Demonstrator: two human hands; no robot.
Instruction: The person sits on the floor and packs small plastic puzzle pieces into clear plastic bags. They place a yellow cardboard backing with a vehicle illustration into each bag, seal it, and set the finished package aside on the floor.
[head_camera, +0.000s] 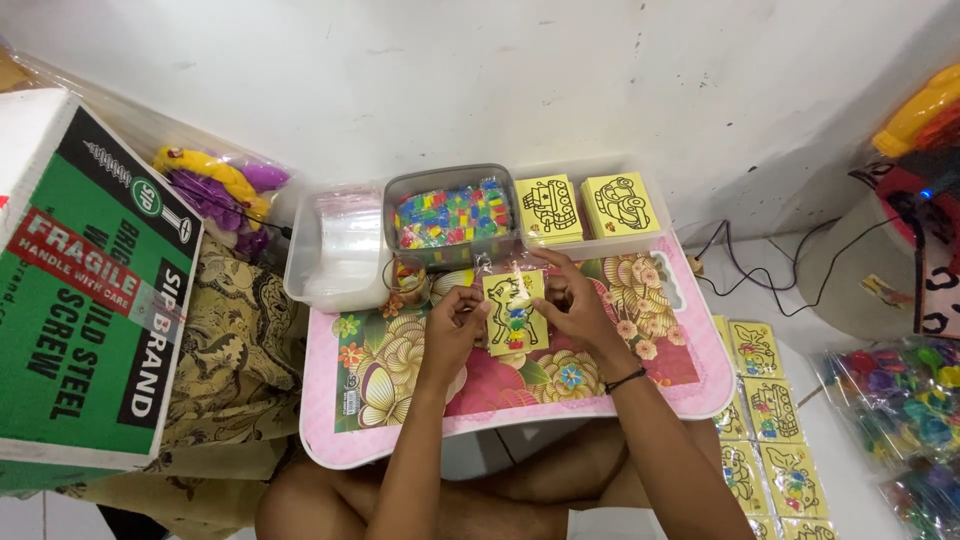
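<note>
A yellow card with a black outline drawing (515, 312) sits in a clear plastic sleeve over a small pink floral table (400, 440). Small coloured pieces lie on the card's middle. My left hand (455, 320) pinches the sleeve's left edge. My right hand (572, 300) grips its right edge, with a black band on that wrist. Both hands hold the packet just above the tabletop.
Behind the hands stand a grey tub of small coloured pieces (452, 215), two stacks of yellow cards (585, 207) and a clear tray of plastic sleeves (335, 250). A green and white carton (85, 300) lies left. Finished card packets (770, 430) and bagged coloured pieces (905, 410) lie right.
</note>
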